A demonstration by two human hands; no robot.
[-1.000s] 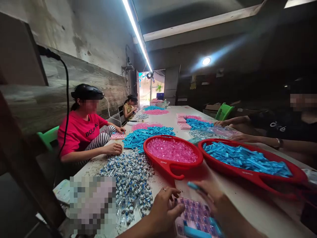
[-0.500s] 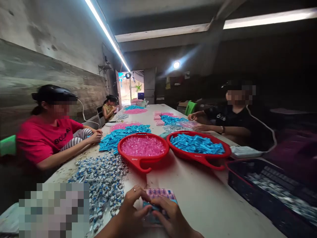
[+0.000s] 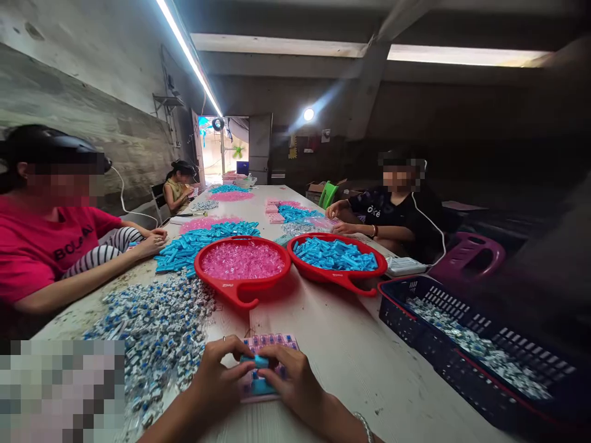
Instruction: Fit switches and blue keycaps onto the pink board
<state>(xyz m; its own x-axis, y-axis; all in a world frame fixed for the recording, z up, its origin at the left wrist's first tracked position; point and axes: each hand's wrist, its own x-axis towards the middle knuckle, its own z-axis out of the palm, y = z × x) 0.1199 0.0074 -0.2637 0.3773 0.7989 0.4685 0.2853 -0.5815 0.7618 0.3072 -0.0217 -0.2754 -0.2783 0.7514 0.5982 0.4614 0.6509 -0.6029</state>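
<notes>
My left hand (image 3: pixel 217 372) and my right hand (image 3: pixel 293 376) meet over a pink grid tray (image 3: pixel 268 341) on the pale table (image 3: pixel 351 375). Its cells hold small purple-pink parts. Between my fingertips lies a blue plastic bar (image 3: pixel 258 362), and a second blue bar (image 3: pixel 258 386) sits lower on the tray, partly under my fingers. Much of the tray is hidden by my hands. To the left of my left hand spreads a heap of blue-and-white keyboard switches (image 3: pixel 157 332).
Two red trays hold pink translucent parts (image 3: pixel 242 260) and blue bars (image 3: pixel 335 255). A dark blue basket (image 3: pixel 462 344) of switches stands at right. Co-workers in a red shirt (image 3: pixel 41 258) and a black shirt (image 3: pixel 383 215) sit at the table. A pixelated patch covers the lower left.
The view has turned further left and tilted, shifting the table and trays. My hands stay together over the pink tray, and the blue bars on it now show between them.
</notes>
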